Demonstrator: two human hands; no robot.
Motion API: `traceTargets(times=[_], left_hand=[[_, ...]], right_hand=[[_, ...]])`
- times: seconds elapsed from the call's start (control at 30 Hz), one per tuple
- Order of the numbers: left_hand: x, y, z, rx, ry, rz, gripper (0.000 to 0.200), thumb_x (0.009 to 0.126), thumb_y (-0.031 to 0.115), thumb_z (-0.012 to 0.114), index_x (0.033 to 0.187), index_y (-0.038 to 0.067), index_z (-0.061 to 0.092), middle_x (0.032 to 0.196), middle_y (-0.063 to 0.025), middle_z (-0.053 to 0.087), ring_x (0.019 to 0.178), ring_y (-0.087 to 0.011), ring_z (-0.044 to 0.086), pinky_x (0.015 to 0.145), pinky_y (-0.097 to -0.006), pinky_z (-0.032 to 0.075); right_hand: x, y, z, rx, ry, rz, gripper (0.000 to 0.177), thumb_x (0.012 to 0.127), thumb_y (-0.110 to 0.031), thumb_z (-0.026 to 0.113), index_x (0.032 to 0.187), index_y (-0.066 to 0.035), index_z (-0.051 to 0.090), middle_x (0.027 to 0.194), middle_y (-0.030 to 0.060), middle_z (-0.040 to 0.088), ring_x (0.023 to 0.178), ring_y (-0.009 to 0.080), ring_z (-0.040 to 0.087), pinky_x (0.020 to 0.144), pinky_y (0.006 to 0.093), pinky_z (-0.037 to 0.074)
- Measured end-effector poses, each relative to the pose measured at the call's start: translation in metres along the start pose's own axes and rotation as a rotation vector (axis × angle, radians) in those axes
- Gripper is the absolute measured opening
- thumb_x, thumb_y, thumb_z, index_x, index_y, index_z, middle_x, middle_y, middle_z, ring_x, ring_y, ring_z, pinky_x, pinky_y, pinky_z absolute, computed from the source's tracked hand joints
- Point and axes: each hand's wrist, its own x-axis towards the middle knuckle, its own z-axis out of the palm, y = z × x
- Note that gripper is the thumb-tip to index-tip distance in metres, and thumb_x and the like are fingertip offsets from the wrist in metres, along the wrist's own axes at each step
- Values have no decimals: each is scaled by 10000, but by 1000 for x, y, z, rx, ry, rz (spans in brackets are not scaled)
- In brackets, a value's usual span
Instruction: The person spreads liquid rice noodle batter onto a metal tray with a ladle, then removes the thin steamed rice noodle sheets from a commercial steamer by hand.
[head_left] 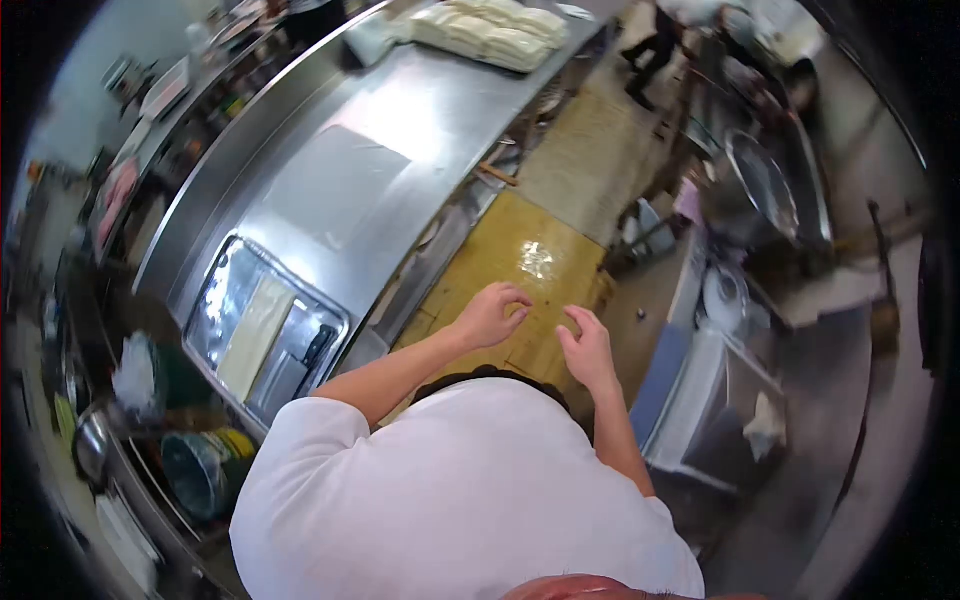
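Observation:
My left hand (pixel 492 315) is held in the air in front of my body, fingers loosely curved and apart, with nothing in it. Beside it, a short gap away, my right hand (pixel 587 345) is also raised, its thumb and fingers apart and holding nothing. Neither hand touches any surface. To the left, a shiny metal tray (pixel 222 292) lies on the near end of the steel worktable (pixel 360 190). In the tray are a long pale strip (pixel 255 335), perhaps dough, and a broad-bladed knife with a black handle (pixel 321 342).
Several pale, block-like packs (pixel 490 35) are stacked at the table's far end. A lined bin (pixel 205 475) stands at lower left. Yellow floor (pixel 530 240) runs ahead. On the right are a whitish box (pixel 710 400) and a round metal pan (pixel 762 185). Another person (pixel 655 50) is farther off.

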Motion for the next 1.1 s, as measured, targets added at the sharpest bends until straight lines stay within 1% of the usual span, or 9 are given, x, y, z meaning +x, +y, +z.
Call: traceTargets(times=[0.27,0.47,0.6,0.67,0.8,0.9,1.0,1.07,1.1], left_hand=[[4,-56,-38,7,360,-412,170,895,139,671,1004,30,741,1010,-142,716,925,-305,681,820,-379,545],[35,-66,-59,13,568,-640,185,906,155,672,1028,37,745,1001,-144,720,899,-279,683,807,-367,544],[53,-67,-76,40,694,-703,188,914,155,674,1040,34,743,987,-138,721,872,-254,683,799,-357,543],[57,-72,-88,-20,854,-748,183,919,152,676,1041,32,741,982,-125,724,856,-234,684,801,-342,542],[44,-96,-116,77,978,-783,185,922,142,675,1052,28,741,995,-122,737,866,-210,690,806,-328,546],[35,-116,-152,41,1035,-831,185,923,135,669,1056,28,741,997,-124,743,882,-208,694,815,-333,545],[16,-149,-193,94,1061,-855,202,926,169,666,1056,37,745,1004,-120,746,856,-213,692,809,-332,544],[5,-178,-229,155,1043,-873,228,923,220,667,1053,50,747,1029,-135,744,860,-252,702,800,-353,547],[-4,-194,-248,141,1049,-878,228,923,220,667,1053,50,747,1029,-135,744,860,-252,702,800,-353,547]], right_hand=[[152,-19,47,12,-396,-201,363,886,-159,670,1185,47,662,1215,239,660,1147,378,629,998,412,488],[256,-39,69,27,-636,-391,363,890,-154,670,1194,44,663,1150,232,684,1049,362,662,928,406,521],[319,-63,86,39,-762,-421,358,894,-148,671,1195,45,664,1123,232,690,1016,354,674,904,405,531],[346,-85,95,-8,-778,-576,348,899,-141,671,1191,48,664,1108,235,695,1010,351,682,899,408,534],[376,-119,120,26,-878,-574,342,909,-137,664,1195,51,660,1118,243,693,1003,357,686,895,408,537],[384,-136,151,-8,-968,-548,347,912,-138,664,1203,50,659,1145,244,691,1015,357,686,893,402,538],[390,-152,190,1,-958,-624,355,914,-140,658,1213,50,656,1165,240,692,1025,346,688,887,400,540],[393,-171,203,-62,-984,-494,359,917,-142,649,1219,53,653,1179,240,691,1034,337,690,887,403,540],[396,-175,214,-82,-977,-489,358,920,-143,641,1219,55,652,1179,242,690,1028,332,690,888,401,540]])
